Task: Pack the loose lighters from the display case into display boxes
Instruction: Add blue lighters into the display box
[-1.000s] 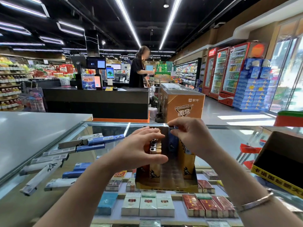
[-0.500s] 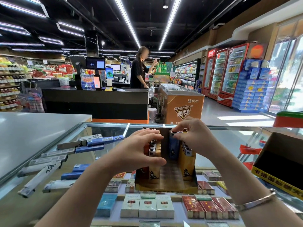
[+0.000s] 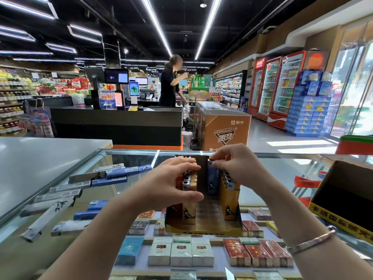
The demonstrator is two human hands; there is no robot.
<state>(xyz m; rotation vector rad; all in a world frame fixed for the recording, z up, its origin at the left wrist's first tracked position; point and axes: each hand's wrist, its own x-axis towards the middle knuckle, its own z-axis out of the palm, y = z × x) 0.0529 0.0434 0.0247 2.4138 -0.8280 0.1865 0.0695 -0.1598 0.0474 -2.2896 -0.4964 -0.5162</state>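
The display box point(image 3: 203, 223) stands on the glass top of the desk point(image 3: 282, 170), near the middle, and it is roughly half filled. A block of lighters point(image 3: 188, 184) stands upright along its left side, orange and amber bodies with silver metal caps, and a second row of amber lighters point(image 3: 229, 190) lines the right side. The middle channel is bare, its cardboard floor showing rows of empty cells, so I judge several more lighters are needed before this box is done.

The left hand point(image 3: 171, 184) cups the left block, fingers and thumb curled round it and holding the rows together. The right hand point(image 3: 236, 162) pinches the silver cap of a blue lighter point(image 3: 213, 178) between thumb and fingertips; the lighter stands upright at the far end of the middle gap, just beside the right row, and whether its base is fully seated I cannot tell.

Each lighter is a slim, translucent plastic body printed with a dark animal figure near the base. To the right a second, dark box point(image 3: 347, 197) with a yellow front strip stands open, likely awaiting filling. Beneath the glass lie cigarette packs point(image 3: 181, 253). I see no loose lighters lying about, so how many remain is unclear.
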